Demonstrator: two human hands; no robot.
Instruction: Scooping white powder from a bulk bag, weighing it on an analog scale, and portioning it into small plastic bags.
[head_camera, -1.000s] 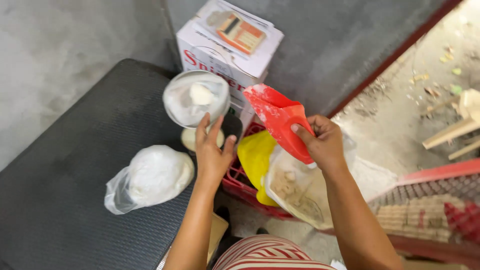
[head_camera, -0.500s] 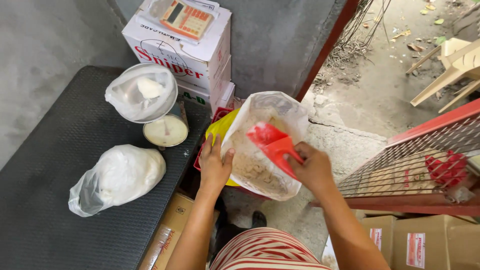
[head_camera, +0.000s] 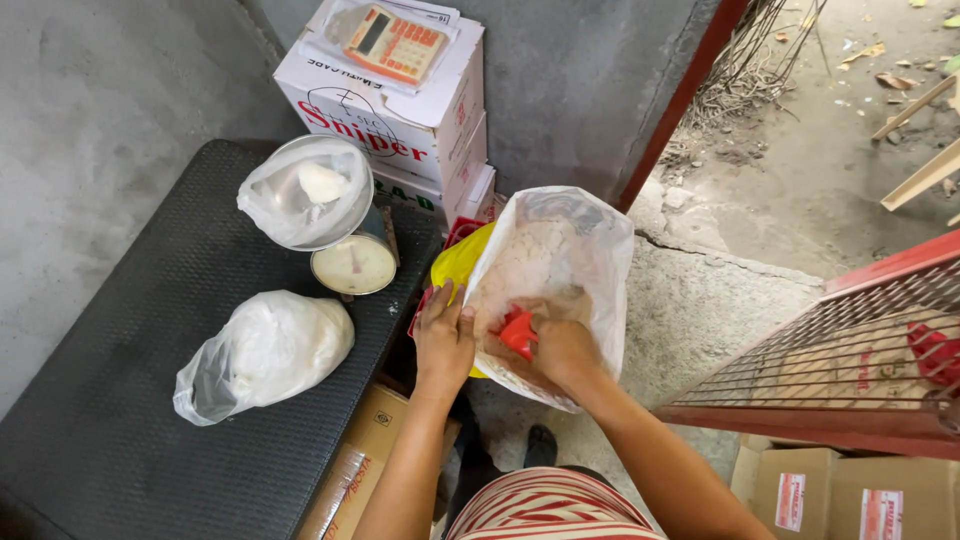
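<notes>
Scoop (head_camera: 517, 331) now deep in bag (head_camera: 560, 260), right hand (head_camera: 565, 350) clamped on it, left hand (head_camera: 443, 340) gripping rim.

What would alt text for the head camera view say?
A right hand pushes a red scoop into a clear plastic bag while the left hand holds its edge, beside a scale and a white bagged lump.

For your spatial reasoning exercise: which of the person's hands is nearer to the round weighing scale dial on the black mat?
Left. The left hand grips the clear bag's rim, just right of the scale dial. The right hand is farther right, inside the bag with the red scoop.
</notes>
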